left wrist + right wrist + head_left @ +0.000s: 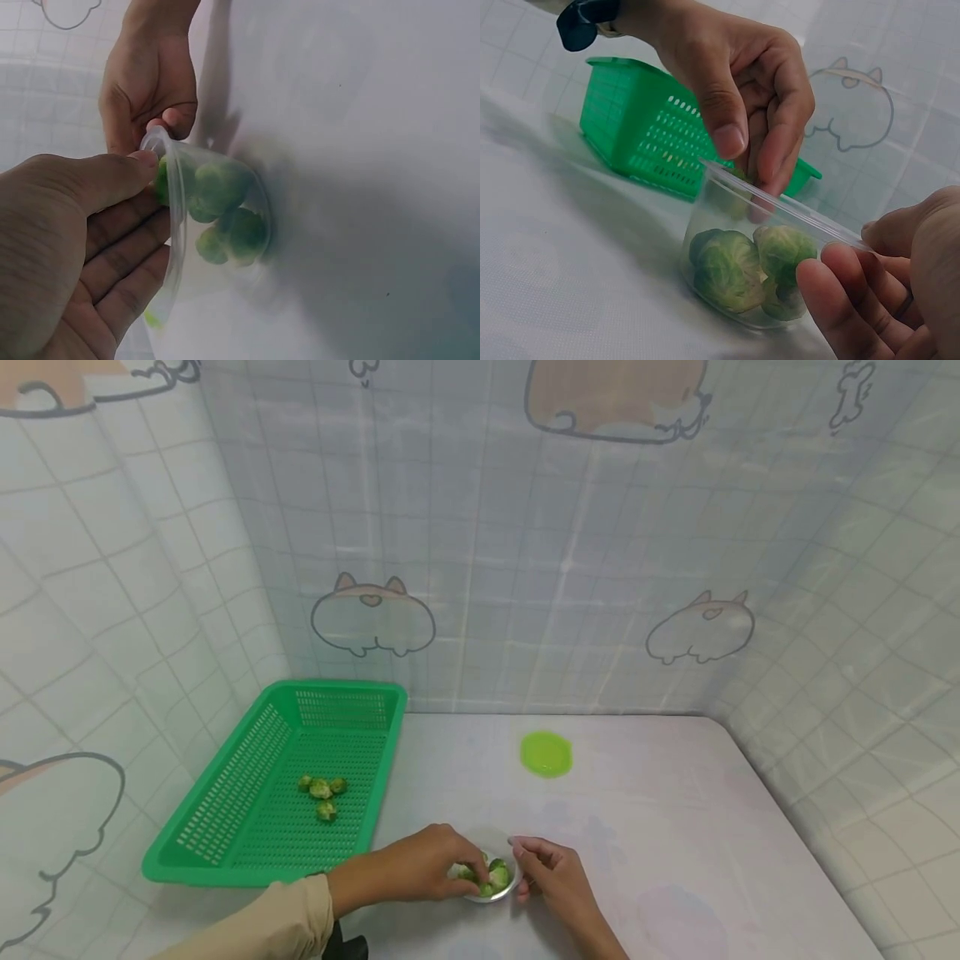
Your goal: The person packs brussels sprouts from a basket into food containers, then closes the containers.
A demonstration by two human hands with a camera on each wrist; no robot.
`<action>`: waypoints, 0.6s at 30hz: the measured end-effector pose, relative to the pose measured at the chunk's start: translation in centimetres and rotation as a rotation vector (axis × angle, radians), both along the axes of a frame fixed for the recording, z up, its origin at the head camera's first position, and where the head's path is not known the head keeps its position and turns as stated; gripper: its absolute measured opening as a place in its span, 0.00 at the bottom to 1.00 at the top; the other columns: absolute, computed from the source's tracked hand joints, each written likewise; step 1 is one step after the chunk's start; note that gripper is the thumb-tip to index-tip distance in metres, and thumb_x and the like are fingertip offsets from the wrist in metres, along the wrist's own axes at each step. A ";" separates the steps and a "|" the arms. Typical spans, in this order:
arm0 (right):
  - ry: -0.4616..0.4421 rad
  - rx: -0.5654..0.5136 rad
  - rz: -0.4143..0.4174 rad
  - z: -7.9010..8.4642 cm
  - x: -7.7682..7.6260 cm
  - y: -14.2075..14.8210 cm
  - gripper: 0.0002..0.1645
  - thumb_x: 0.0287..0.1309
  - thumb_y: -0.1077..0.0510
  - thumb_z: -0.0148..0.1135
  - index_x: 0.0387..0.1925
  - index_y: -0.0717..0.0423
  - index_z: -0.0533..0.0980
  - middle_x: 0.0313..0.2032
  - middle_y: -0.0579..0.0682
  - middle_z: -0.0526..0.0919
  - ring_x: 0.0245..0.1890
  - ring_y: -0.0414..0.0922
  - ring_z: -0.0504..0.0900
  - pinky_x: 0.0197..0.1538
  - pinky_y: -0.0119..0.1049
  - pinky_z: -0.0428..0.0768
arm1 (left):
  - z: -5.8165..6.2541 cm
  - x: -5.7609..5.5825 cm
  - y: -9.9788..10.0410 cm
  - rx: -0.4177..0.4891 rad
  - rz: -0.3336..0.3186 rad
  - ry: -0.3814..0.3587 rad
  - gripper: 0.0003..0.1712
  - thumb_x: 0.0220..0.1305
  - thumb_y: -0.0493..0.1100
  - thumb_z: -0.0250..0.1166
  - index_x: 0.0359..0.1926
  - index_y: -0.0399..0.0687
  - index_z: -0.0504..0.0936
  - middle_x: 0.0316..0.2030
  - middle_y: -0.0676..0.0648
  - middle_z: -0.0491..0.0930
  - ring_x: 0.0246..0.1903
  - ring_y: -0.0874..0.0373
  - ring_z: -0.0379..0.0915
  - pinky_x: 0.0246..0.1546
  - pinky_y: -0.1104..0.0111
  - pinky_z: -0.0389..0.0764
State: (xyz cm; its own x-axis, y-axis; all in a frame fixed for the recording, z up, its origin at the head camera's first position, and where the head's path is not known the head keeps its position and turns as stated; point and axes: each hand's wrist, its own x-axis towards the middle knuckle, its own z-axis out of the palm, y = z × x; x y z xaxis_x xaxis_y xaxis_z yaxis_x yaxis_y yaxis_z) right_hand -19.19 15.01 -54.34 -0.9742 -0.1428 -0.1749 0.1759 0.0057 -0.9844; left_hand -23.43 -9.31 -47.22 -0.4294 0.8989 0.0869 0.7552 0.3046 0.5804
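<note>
Head view: the clear tub (491, 899) of Brussels sprouts (498, 876) sits at six o'clock on the desk (645, 814), likely light, flexible, best held by its rim. Right hand (553, 878) pinches that at three o'clock; left hand (420, 863) dips in from nine, grip unclear.

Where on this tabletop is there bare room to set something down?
Widest: the white table from the right grip out to the tile-patterned wall at right. A second bare patch lies between the green basket and the lime-green disc. Crowded: the clear tub, with the left grip at its mouth.
</note>
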 end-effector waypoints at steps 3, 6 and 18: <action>0.002 -0.004 -0.005 0.0 0.0 0.0 0.26 0.66 0.52 0.66 0.57 0.68 0.79 0.25 0.50 0.80 0.20 0.39 0.80 0.27 0.32 0.84 | 0.4 -0.1 -0.1 0.001 -0.005 0.015 0.06 0.65 0.43 0.71 0.43 0.53 0.89 0.41 0.62 0.87 0.46 0.74 0.80 0.48 0.81 0.78; 0.003 -0.006 -0.004 0.0 -0.1 0.0 0.27 0.66 0.51 0.66 0.57 0.68 0.79 0.25 0.49 0.80 0.20 0.39 0.80 0.27 0.32 0.85 | 0.6 -0.1 -0.3 0.014 0.001 0.018 0.06 0.65 0.42 0.71 0.43 0.52 0.89 0.41 0.61 0.87 0.45 0.74 0.80 0.48 0.81 0.78; -0.011 0.013 -0.003 -0.4 -0.3 0.1 0.27 0.66 0.49 0.67 0.55 0.67 0.80 0.25 0.49 0.81 0.20 0.40 0.80 0.27 0.33 0.85 | 1.3 -0.9 -2.1 0.085 0.195 -0.156 0.07 0.67 0.47 0.69 0.45 0.57 0.87 0.43 0.59 0.87 0.47 0.68 0.82 0.52 0.70 0.83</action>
